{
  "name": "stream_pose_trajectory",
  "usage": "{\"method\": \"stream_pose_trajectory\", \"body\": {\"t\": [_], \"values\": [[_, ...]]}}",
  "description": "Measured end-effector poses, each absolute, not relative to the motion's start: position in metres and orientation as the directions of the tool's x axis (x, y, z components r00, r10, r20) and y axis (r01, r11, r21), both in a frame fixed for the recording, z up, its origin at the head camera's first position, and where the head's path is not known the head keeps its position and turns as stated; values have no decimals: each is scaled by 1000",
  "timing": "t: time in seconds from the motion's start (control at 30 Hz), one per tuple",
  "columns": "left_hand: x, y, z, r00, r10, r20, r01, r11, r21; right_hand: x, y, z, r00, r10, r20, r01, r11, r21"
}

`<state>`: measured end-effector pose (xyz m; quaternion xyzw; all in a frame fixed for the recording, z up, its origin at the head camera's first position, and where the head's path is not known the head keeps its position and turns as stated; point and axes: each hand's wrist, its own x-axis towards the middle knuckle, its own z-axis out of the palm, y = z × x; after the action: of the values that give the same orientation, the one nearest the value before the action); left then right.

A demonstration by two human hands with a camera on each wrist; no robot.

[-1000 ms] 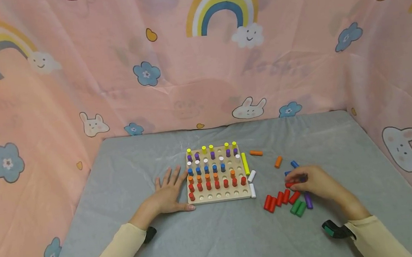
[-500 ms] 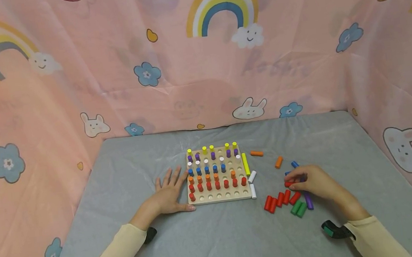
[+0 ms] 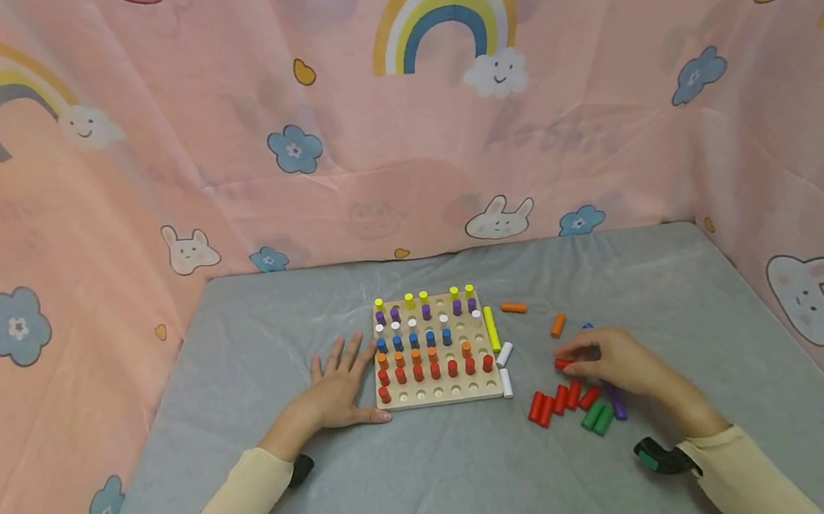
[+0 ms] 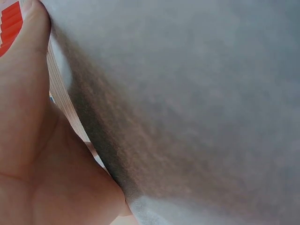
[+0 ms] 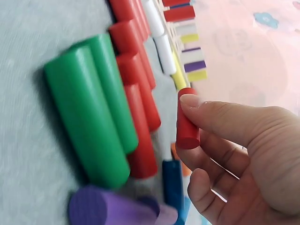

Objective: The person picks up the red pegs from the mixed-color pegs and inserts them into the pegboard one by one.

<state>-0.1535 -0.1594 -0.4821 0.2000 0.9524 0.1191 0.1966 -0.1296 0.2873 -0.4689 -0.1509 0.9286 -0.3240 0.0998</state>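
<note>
My right hand [image 3: 619, 361] pinches a red peg [image 5: 188, 123] between thumb and fingers, over the loose pegs right of the board. My left hand [image 3: 339, 390] lies with fingers spread along the left side of the wooden pegboard [image 3: 438, 400]; its thumb is at the near left corner. In the board, rows of upright pegs run yellow, purple, white, blue, orange and red from back to front. At the left of the nearest row stands one red peg [image 3: 385, 395], with bare holes to its right. The left wrist view shows mostly palm and tablecloth.
Several loose red pegs [image 3: 559, 399], two green pegs [image 3: 597, 417] and a purple peg [image 3: 618, 403] lie near the right hand. Two white pegs [image 3: 505, 381] and a yellow rod [image 3: 492, 329] lie along the board's right edge. Two orange pegs [image 3: 514, 307] lie farther back.
My right hand has shifted slightly left toward the board, carrying the red peg. My left hand has stayed in place beside the board.
</note>
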Motion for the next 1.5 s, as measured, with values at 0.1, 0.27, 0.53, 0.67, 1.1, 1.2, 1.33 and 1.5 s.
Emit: {"method": "stream_pose_trajectory", "body": {"t": [0.1,0.27,0.53,0.67,1.1,1.2,1.33,1.5], "values": [[-153,-160,-483,-842,430,-325,336,890,307,-130,281,-469,-928,-360,-91,-224,737,-638],[-154,-160,-483,-843,432,-320,337,888,312,-132,267,-473,-916,-393,-77,-252,715,-652],[-154,-160,-483,-843,434,-318,337,887,316,-134,240,-474,-884,-464,-60,-287,639,-714],[-154,-160,-482,-844,435,-313,337,885,320,-133,224,-472,-872,-489,-35,-310,605,-734],[-153,-159,-482,-842,437,-315,342,885,315,-132,187,-468,-831,-555,29,-399,560,-726],[-153,-159,-482,-842,437,-316,341,886,314,-132,180,-468,-827,-561,42,-404,541,-738],[-153,-159,-482,-842,436,-317,341,886,314,-130,172,-467,-829,-557,58,-404,524,-750],[-153,-159,-482,-842,438,-316,342,885,316,-129,164,-467,-844,-533,60,-391,536,-748]]}}
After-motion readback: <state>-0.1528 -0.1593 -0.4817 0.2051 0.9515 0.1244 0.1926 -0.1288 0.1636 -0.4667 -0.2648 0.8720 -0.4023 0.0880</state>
